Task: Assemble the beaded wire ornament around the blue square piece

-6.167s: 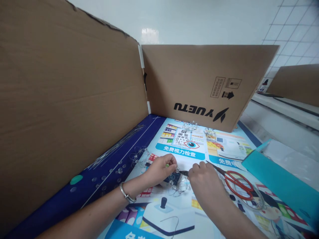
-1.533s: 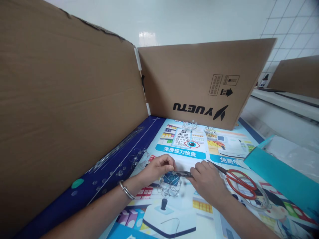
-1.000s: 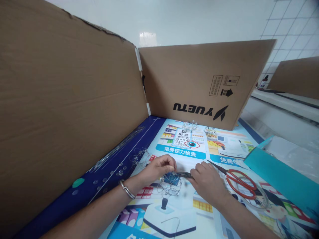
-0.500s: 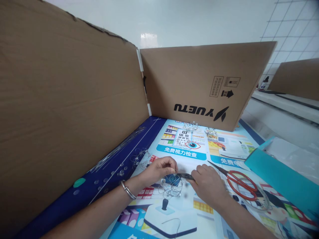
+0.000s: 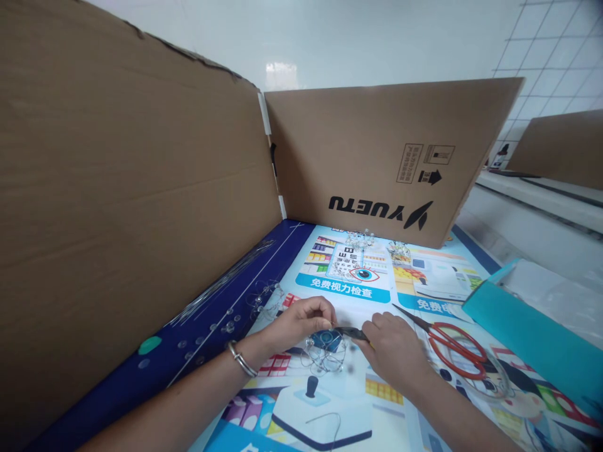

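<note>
My right hand [image 5: 389, 342] is closed around the handles of dark-jawed pliers [image 5: 349, 333], whose tip points left. Pinched between thumb and finger, my left hand [image 5: 311, 317] has hold of a beaded wire piece [image 5: 326, 355] right at the plier tip. Thin wire loops with clear beads hang below my fingers, over the printed table cover. The exact grip point is covered by my fingertips. Scissors [image 5: 456, 348] with red handles lie just right of my right hand, and a short bent wire [image 5: 330, 422] lies nearer to me.
Cardboard panels [image 5: 386, 157] stand at the left and back. Straight wires [image 5: 221, 282], loose clear beads [image 5: 229, 326] and a looped wire piece [image 5: 264, 300] lie on the left. More beaded pieces [image 5: 360, 240] sit at the back. A teal box [image 5: 532, 345] stands right, near a wire coil [image 5: 502, 383].
Both hands stay almost in place. The hanging beaded wire loops have shifted very slightly below my fingers.
</note>
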The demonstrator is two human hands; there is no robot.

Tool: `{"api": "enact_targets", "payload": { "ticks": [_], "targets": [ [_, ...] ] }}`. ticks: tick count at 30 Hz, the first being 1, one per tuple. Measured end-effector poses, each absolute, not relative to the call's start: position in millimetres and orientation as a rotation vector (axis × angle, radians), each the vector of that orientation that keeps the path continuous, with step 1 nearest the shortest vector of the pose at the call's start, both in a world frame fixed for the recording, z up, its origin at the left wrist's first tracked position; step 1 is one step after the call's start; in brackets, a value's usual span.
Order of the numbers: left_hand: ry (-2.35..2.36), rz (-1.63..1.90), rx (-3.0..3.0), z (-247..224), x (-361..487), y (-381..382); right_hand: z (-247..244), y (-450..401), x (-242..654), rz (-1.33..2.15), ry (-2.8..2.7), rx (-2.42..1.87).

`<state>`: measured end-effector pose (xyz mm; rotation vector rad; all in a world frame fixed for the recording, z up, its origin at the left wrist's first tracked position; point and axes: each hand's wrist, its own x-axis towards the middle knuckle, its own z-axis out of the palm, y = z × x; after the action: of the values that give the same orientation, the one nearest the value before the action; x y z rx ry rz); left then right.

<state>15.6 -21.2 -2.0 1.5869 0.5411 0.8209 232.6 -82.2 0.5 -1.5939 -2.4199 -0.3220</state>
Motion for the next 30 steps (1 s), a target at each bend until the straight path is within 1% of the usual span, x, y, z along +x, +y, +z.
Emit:
{"api": "enact_targets", "payload": {
  "ticks": [10, 30],
  "targets": [
    [0.584, 0.864, 1.581, -4.2, 13.9, -18.6, 3.5, -78.4, 237.1, -0.304, -2.408, -1.557],
    [0.496, 0.813, 1.455, -6.1, 12.8, -18.7, 3.6, -79.6, 236.1, -0.325, -2.426, -1.463]
  ]
}}
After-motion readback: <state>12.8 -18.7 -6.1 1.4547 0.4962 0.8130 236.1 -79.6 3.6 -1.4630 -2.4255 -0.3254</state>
